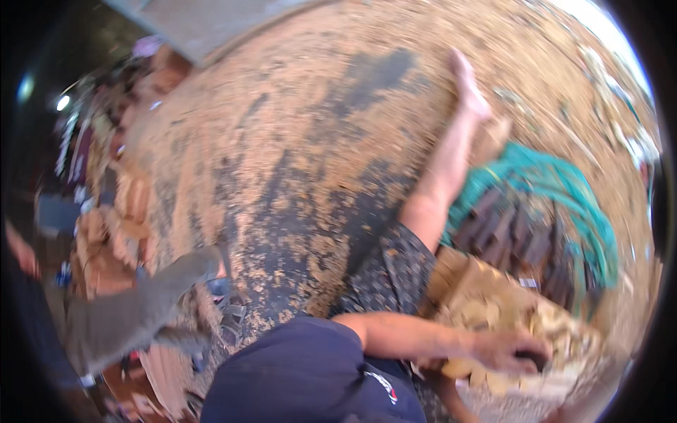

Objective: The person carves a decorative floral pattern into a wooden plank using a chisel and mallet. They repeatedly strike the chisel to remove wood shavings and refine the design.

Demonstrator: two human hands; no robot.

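Observation:
My left arm reaches across to the right from a navy sleeve. My left hand (504, 350) is over the near part of a cardboard box (444, 275) that holds many pale tan, flat pieces (486, 314). The fingers are curled around something dark, too blurred to name. A blurred skin-coloured shape at the lower right edge may be my right arm; its fingers do not show. Beyond the box, dark brown, block-like pieces (515, 229) are heaped on a green sheet or sack (564, 183).
My bare leg (444, 162) stretches forward beside the heap. At left another person's grey-trousered leg (141, 303) and sandalled foot (233, 314) are close by. Tan shavings or dust cover the dark ground (296, 204). A grey panel (218, 25) stands at the far left, with clutter below it.

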